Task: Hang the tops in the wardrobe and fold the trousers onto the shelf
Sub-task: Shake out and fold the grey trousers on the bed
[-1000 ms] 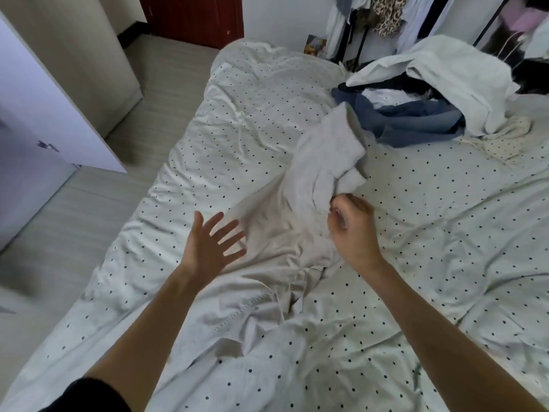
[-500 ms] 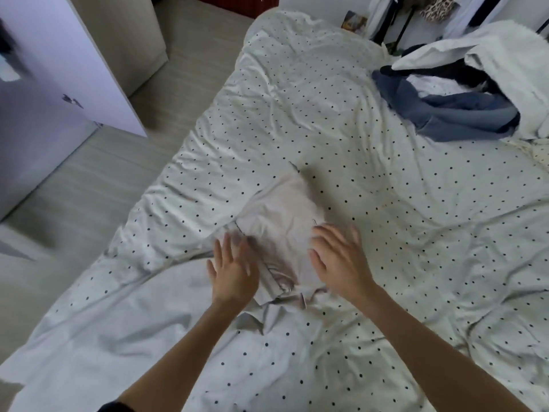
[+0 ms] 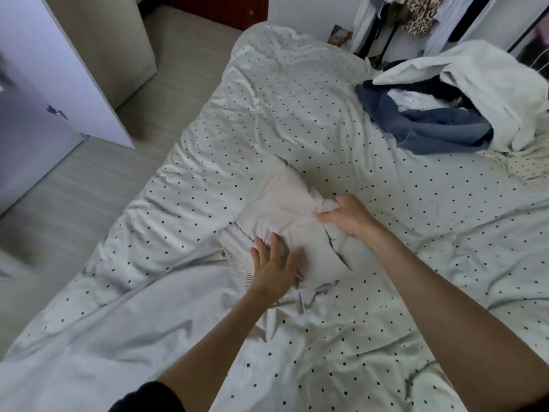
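Note:
A pair of light beige trousers point(image 3: 285, 209) lies folded into a short bundle in the middle of the polka-dot bed point(image 3: 208, 162). My left hand point(image 3: 274, 267) presses flat on the near end, by the ribbed waistband, fingers spread. My right hand point(image 3: 346, 215) pinches the fabric at the bundle's right edge between thumb and fingers. A heap of other clothes point(image 3: 445, 111), dark blue and white, sits at the far right of the bed.
The white wardrobe door point(image 3: 68, 75) stands open at the left over the pale floor point(image 3: 59, 200). A clothes rack with hanging garments point(image 3: 416, 16) stands behind the bed at the top right.
The trousers' leg, held up a second ago, has been folded over onto the bundle. Both hands came down onto the cloth, and my right hand now pinches its right edge.

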Motion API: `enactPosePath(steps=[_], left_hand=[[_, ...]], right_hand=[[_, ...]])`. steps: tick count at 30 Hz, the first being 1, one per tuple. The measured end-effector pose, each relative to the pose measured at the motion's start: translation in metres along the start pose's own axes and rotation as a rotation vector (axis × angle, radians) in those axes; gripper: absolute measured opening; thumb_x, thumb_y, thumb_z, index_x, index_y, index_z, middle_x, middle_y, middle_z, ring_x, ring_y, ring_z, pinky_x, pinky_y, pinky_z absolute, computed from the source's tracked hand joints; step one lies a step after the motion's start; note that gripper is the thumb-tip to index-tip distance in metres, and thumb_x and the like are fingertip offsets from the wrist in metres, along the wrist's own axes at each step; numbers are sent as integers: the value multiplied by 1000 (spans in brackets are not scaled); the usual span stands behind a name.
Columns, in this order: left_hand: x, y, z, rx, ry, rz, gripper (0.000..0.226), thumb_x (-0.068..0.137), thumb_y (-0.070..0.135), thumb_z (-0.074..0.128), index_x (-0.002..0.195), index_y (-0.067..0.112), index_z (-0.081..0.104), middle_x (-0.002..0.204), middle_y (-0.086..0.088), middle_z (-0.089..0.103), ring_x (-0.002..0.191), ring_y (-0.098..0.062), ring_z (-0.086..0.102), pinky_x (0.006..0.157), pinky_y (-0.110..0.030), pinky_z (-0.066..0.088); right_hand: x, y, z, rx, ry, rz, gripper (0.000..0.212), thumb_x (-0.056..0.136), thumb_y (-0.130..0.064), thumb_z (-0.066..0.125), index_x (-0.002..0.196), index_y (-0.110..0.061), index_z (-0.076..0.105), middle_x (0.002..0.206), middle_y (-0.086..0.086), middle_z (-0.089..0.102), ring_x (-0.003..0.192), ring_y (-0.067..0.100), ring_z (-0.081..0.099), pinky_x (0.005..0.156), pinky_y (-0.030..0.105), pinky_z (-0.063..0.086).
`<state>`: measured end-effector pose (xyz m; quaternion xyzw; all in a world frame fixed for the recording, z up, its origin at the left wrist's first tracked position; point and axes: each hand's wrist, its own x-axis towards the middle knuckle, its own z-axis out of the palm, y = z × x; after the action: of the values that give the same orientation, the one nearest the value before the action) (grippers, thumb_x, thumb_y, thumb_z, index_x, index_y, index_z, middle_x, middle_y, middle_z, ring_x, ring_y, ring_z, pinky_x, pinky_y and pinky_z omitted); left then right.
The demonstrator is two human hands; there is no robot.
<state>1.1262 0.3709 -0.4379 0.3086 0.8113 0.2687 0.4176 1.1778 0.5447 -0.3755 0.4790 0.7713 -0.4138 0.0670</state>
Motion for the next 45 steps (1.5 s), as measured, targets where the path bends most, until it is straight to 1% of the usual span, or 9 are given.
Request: enactPosePath(steps=[8,14,18,21,25,31,35,41,45], left_hand=[[39,137,-18,-866,-227,75,52,102,42,21,149,20,18,156,3,17,144,-14,16,114,-31,15],[25,54,-32,-1606,-67,-213,52,100,47,28,137,14,42,139,-10,47,128,-30,45,108,-47,33],[1,-14,-54,-1550,325,-266,40,99,41,37,125,13,48,112,-8,60,96,-23,60,83,-39,47],[-9,-28,-59,-1390,349,-267,27,98,37,42,109,15,52,100,-5,59,87,-20,60,76,-33,48],[-11,-21,-43,-1156,195,-248,22,98,29,45,112,16,56,103,0,62,96,-22,60,82,-34,50],[-8,-11,-22,-1009,99,-220,45,100,39,38,141,22,38,130,4,50,123,-14,45,106,-38,38],[-6,-19,-23,-1192,-44,-239,52,96,50,35,144,31,29,147,11,33,134,-13,36,103,-40,34],[-25,-63,-30,-1502,-173,-289,53,91,61,34,135,34,45,132,11,52,122,-18,48,90,-49,44],[-48,-88,-48,-1608,-9,-381,41,89,54,49,85,17,65,75,-2,59,68,-21,56,65,-36,51]], right_hand=[[-24,-37,-128,-606,634,-174,18,87,-34,61,89,-17,55,102,11,65,99,31,58,81,37,30],[-40,-37,-41,-811,573,-325,21,89,-28,57,101,-12,61,103,6,62,89,23,58,86,37,30],[-57,-35,39,-858,396,-496,29,78,-34,69,98,-14,64,101,3,62,95,24,60,97,43,33],[-70,-21,77,-859,40,-564,33,90,-42,50,108,-17,63,112,0,61,111,23,53,112,56,3],[-63,1,67,-768,410,-626,19,84,-30,63,96,-17,69,101,1,67,99,23,61,109,59,20],[0,13,18,-220,34,75,72,87,-63,46,138,-13,39,139,6,47,128,26,43,110,51,26],[10,9,15,231,-154,125,49,81,-44,68,113,-8,63,90,-3,68,75,7,65,58,18,48],[-27,-24,35,-340,-7,-209,50,74,-68,57,92,-21,55,103,-1,60,100,23,57,92,47,43],[-66,-52,75,-562,-65,-412,67,78,-76,40,130,-35,47,137,-1,42,123,28,45,106,57,26]])
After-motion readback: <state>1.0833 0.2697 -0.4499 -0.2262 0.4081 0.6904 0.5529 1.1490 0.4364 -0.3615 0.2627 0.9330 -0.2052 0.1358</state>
